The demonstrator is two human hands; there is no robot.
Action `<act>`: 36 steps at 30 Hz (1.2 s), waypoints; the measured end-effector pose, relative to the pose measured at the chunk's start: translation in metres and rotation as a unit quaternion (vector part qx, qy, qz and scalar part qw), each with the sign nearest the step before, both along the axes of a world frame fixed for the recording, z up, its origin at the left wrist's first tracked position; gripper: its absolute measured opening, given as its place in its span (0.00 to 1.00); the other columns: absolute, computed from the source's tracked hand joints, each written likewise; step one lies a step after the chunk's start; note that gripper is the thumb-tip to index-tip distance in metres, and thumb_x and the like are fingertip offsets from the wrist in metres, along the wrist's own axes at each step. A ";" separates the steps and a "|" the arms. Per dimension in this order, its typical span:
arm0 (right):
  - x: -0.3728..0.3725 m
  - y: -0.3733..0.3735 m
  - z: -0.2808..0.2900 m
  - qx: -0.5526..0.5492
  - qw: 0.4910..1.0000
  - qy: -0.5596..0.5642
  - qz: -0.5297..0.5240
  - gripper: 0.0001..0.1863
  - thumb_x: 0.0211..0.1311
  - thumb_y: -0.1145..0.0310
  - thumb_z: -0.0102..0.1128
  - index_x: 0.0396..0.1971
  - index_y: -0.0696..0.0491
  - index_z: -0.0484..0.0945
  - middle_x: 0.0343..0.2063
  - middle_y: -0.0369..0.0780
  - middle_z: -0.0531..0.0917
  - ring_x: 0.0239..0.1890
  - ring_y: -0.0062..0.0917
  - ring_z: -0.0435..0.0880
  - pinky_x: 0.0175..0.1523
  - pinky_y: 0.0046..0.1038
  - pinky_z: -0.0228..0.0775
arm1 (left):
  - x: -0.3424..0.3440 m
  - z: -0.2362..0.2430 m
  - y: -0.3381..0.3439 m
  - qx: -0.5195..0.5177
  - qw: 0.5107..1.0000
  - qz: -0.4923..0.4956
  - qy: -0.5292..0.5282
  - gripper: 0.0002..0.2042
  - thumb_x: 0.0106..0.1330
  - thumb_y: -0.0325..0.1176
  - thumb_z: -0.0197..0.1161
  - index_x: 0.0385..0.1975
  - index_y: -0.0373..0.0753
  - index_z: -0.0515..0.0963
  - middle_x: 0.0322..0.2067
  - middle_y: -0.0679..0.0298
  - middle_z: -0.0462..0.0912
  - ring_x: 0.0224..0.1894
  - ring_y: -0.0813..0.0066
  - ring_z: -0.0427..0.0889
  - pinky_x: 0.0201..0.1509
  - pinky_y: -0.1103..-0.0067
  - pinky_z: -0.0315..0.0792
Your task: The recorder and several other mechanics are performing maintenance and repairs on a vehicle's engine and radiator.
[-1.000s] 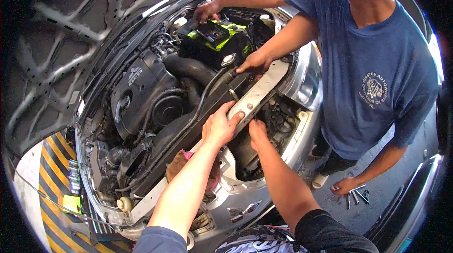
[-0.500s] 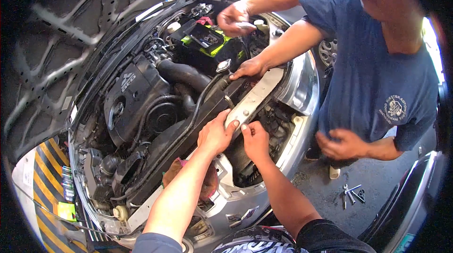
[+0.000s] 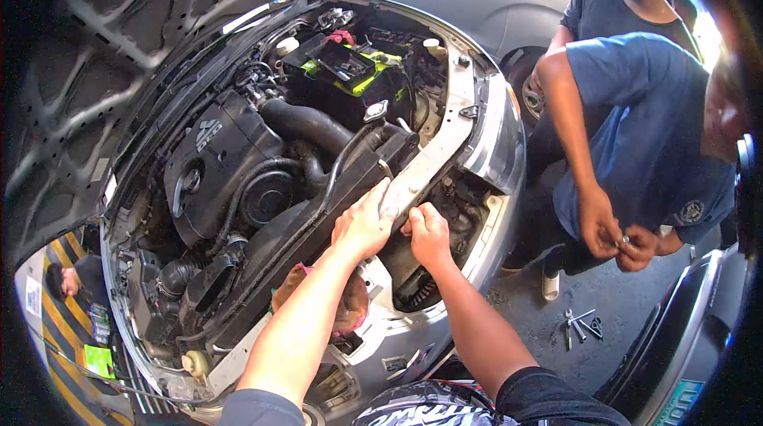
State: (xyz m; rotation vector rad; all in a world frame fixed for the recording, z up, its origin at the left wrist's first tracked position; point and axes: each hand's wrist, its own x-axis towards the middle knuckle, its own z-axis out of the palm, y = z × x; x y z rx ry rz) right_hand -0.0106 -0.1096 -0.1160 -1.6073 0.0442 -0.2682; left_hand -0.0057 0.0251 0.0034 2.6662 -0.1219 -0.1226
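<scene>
My left hand (image 3: 364, 223) grips the pale metal radiator support bar (image 3: 433, 157) across the front of an open car engine bay, its thumb along the top face. Just to its right, my right hand (image 3: 427, 234) is curled with thumb and fingers pinched at the bar's front edge. What lies between those fingers is hidden. Behind the bar runs the black radiator top (image 3: 350, 180), with a silver radiator cap (image 3: 376, 110) near its far end. A crumpled reddish cloth (image 3: 350, 307) sits under my left forearm.
A co-worker in a blue shirt (image 3: 636, 108) bends at the right, fingers (image 3: 624, 243) together around something small. Another person (image 3: 608, 5) stands behind. Spanners (image 3: 580, 327) lie on the floor. The raised hood (image 3: 143, 68) hangs at left; a battery (image 3: 350, 68) sits far back.
The co-worker has drawn both hands out of the engine bay and bent down at the right. The person behind and another at far left have come into view. My hands stay nearly in place.
</scene>
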 end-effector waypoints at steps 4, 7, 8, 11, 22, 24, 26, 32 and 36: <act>-0.001 -0.003 0.004 0.031 0.996 0.073 0.029 0.16 0.74 0.61 0.53 0.29 0.58 0.75 0.22 0.44 0.84 0.28 0.39 0.86 0.38 0.38 0.76 | -0.001 0.004 0.005 -0.009 1.000 -0.002 0.020 0.30 0.72 0.47 0.57 0.73 0.52 0.61 0.67 0.54 0.73 0.67 0.51 0.73 0.70 0.62 0.67; -0.001 -0.005 0.010 -0.113 0.993 0.010 0.032 0.16 0.75 0.64 0.52 0.30 0.60 0.75 0.20 0.41 0.82 0.23 0.23 0.82 0.33 0.28 0.76 | -0.004 0.003 0.008 -0.018 1.000 -0.002 0.016 0.30 0.72 0.47 0.57 0.73 0.51 0.62 0.67 0.54 0.73 0.67 0.51 0.73 0.70 0.63 0.67; 0.000 -0.006 0.010 -0.093 0.995 0.010 0.040 0.16 0.75 0.62 0.53 0.31 0.59 0.75 0.19 0.40 0.82 0.23 0.23 0.82 0.32 0.28 0.75 | -0.005 0.002 0.009 -0.019 1.000 -0.001 0.012 0.30 0.72 0.47 0.58 0.73 0.51 0.63 0.67 0.54 0.73 0.67 0.51 0.73 0.70 0.63 0.67; 0.001 -0.015 0.006 -0.123 0.991 -0.002 0.053 0.16 0.76 0.63 0.53 0.30 0.60 0.75 0.20 0.41 0.82 0.23 0.22 0.82 0.32 0.28 0.75 | -0.009 0.002 0.010 -0.036 0.999 -0.015 -0.008 0.29 0.71 0.44 0.59 0.72 0.49 0.65 0.67 0.55 0.73 0.67 0.52 0.73 0.70 0.64 0.67; 0.019 -0.043 0.082 -0.238 0.952 -0.153 -0.120 0.13 0.71 0.61 0.57 0.41 0.57 0.80 0.27 0.51 0.84 0.32 0.48 0.86 0.40 0.43 0.75 | -0.012 0.001 0.018 -0.059 0.997 -0.026 -0.029 0.28 0.70 0.41 0.62 0.70 0.51 0.66 0.67 0.58 0.73 0.66 0.55 0.74 0.69 0.65 0.69; 0.052 -0.045 0.112 -0.290 0.937 -0.181 -0.066 0.13 0.68 0.63 0.60 0.44 0.57 0.79 0.37 0.52 0.85 0.42 0.46 0.86 0.46 0.41 0.75 | -0.012 0.002 0.018 -0.055 0.997 -0.030 -0.033 0.28 0.71 0.41 0.61 0.70 0.51 0.67 0.67 0.58 0.73 0.66 0.55 0.74 0.69 0.65 0.69; 0.090 -0.050 0.113 -0.379 0.900 -0.212 -0.030 0.23 0.65 0.56 0.64 0.53 0.55 0.79 0.40 0.50 0.86 0.48 0.46 0.84 0.60 0.41 0.68 | -0.012 0.003 0.010 -0.057 0.998 -0.025 -0.017 0.28 0.70 0.42 0.60 0.70 0.53 0.66 0.67 0.62 0.72 0.64 0.54 0.76 0.67 0.62 0.70; 0.123 -0.051 0.113 -0.508 0.853 -0.072 0.099 0.35 0.62 0.38 0.61 0.61 0.48 0.78 0.38 0.48 0.88 0.53 0.46 0.83 0.70 0.42 0.58 | -0.012 -0.001 0.018 -0.052 0.997 -0.040 -0.026 0.27 0.71 0.41 0.59 0.70 0.52 0.65 0.67 0.60 0.72 0.63 0.52 0.76 0.66 0.62 0.72; 0.124 -0.049 0.111 -0.527 0.845 -0.064 0.065 0.35 0.62 0.34 0.59 0.59 0.44 0.80 0.38 0.49 0.88 0.54 0.44 0.83 0.71 0.42 0.55 | -0.010 -0.012 0.022 -0.050 0.992 -0.084 -0.082 0.25 0.70 0.35 0.59 0.68 0.50 0.69 0.67 0.56 0.72 0.63 0.50 0.76 0.65 0.63 0.73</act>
